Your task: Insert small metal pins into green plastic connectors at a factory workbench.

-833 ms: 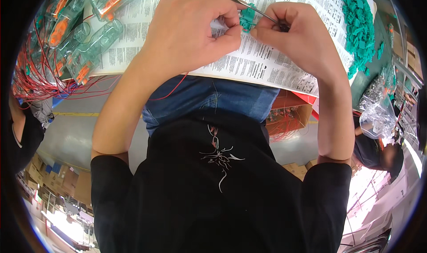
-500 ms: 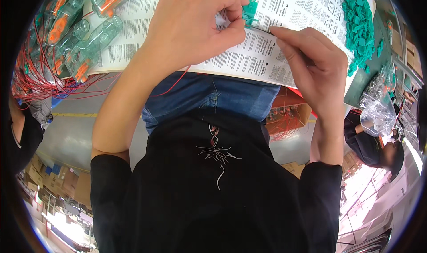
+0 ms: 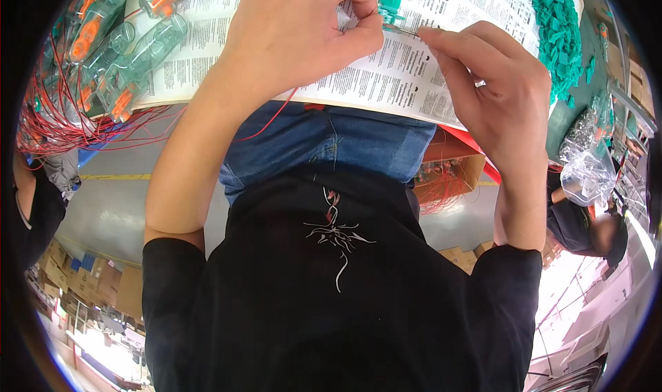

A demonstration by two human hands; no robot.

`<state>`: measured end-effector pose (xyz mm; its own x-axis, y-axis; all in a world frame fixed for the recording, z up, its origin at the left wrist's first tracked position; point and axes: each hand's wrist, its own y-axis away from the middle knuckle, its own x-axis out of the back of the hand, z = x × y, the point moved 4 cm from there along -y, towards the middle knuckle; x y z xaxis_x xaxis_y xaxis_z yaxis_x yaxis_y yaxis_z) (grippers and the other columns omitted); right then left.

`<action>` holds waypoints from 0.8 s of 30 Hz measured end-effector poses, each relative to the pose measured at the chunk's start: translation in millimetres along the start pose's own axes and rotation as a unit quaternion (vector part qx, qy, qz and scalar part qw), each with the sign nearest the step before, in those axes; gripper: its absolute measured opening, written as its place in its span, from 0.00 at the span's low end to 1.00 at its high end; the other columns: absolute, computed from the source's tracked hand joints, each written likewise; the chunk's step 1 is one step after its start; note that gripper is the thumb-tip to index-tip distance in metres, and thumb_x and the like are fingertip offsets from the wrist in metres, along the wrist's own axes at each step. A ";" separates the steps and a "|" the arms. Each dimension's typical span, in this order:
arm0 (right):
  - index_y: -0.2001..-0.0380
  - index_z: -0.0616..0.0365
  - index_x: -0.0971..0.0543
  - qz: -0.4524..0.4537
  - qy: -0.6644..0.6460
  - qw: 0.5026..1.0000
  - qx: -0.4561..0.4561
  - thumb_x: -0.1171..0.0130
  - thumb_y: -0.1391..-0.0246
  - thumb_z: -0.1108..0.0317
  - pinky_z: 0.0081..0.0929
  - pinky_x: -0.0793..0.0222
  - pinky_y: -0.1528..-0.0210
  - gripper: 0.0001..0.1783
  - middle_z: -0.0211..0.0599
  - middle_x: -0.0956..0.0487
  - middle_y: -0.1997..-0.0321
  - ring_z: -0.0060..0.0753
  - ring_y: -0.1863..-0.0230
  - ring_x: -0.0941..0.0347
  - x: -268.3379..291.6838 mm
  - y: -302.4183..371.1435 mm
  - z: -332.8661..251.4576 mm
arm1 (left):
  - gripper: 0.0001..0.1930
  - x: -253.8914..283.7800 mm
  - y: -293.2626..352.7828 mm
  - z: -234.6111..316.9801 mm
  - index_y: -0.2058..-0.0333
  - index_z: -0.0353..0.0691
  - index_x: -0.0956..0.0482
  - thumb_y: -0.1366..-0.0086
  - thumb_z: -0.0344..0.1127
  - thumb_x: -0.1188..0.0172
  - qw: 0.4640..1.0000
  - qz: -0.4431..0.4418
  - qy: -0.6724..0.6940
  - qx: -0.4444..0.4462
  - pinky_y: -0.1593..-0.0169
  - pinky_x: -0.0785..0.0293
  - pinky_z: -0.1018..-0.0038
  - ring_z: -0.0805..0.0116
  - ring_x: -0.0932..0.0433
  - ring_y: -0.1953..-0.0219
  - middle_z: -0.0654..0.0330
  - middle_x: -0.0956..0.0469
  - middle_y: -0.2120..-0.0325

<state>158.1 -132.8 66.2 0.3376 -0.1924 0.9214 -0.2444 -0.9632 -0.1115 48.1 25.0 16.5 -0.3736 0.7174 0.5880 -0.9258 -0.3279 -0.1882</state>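
My left hand [image 3: 296, 37] is closed in a pinch over the sheet, gripping a small green plastic piece [image 3: 391, 0] that sticks out past its fingertips. Some pale, translucent material [image 3: 347, 16] shows between its thumb and curled fingers; its kind is unclear. From the right, my right hand [image 3: 491, 71] pinches a thin metal strip or pin [image 3: 405, 30] between thumb and forefinger. The strip's far end reaches the lower edge of the green piece by my left thumb. Whether it is inserted there cannot be made out.
Printed paper sheets [image 3: 200, 54] cover the tabletop. Green plastic parts [image 3: 557, 40] are heaped at the right. Clear bottle-like shells with orange inserts [image 3: 148, 51] and red wires [image 3: 76, 133] crowd the left. A clear plastic bag [image 3: 587, 178] hangs at the right edge; people sit on both sides.
My right fingers have moved up slightly, and the wrist has shifted right. The metal strip now lies more level. My left hand has stayed almost in place, still gripping the green piece.
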 end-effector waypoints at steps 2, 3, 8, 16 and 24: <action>0.60 0.57 0.12 -0.003 -0.001 1.000 -0.005 0.33 0.45 0.80 0.25 0.34 0.75 0.10 0.35 0.23 0.74 0.30 0.78 0.28 0.6 -0.3 -1.3 | 0.08 -0.9 0.4 0.8 0.77 0.44 0.23 0.50 0.30 0.31 1.000 0.002 -0.001 -0.004 0.54 0.39 0.68 0.65 0.23 0.57 0.65 0.18 0.66; 0.60 0.57 0.12 -0.006 0.006 1.000 -0.003 0.33 0.45 0.79 0.25 0.34 0.75 0.10 0.36 0.23 0.74 0.30 0.78 0.28 0.4 -0.7 -2.6 | 0.08 -1.0 0.3 1.0 0.77 0.44 0.23 0.50 0.30 0.31 1.000 0.004 -0.003 -0.006 0.54 0.38 0.68 0.65 0.23 0.57 0.65 0.18 0.66; 0.61 0.57 0.13 -0.048 0.058 0.997 0.028 0.32 0.45 0.78 0.24 0.34 0.75 0.08 0.35 0.22 0.74 0.30 0.79 0.28 6.9 -16.8 -16.2 | 0.08 -0.5 -0.8 1.5 0.77 0.43 0.23 0.50 0.30 0.31 0.999 0.010 -0.016 -0.031 0.55 0.35 0.67 0.62 0.22 0.59 0.63 0.18 0.68; 0.62 0.57 0.13 -0.095 0.072 0.992 0.036 0.32 0.44 0.76 0.24 0.35 0.75 0.07 0.33 0.21 0.73 0.27 0.79 0.29 28.5 -3.5 54.6 | 0.08 2.2 -17.4 -9.5 0.73 0.40 0.20 0.52 0.30 0.30 0.991 -0.051 0.064 -0.110 0.60 0.28 0.62 0.55 0.22 0.66 0.59 0.19 0.71; 0.61 0.57 0.13 -0.127 0.067 0.989 0.043 0.31 0.44 0.75 0.24 0.36 0.76 0.06 0.31 0.20 0.73 0.25 0.79 0.29 23.1 -13.6 95.3 | 0.18 -0.9 -16.6 -12.6 0.61 0.37 0.17 0.52 0.35 0.29 0.988 -0.022 0.069 -0.135 0.55 0.25 0.59 0.45 0.21 0.60 0.49 0.17 0.66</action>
<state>255.9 -142.1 53.5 0.2541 0.0790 0.9639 -0.0869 -0.9908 0.1041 63.1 37.5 9.1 -0.3200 0.8106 0.4904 -0.9158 -0.1320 -0.3793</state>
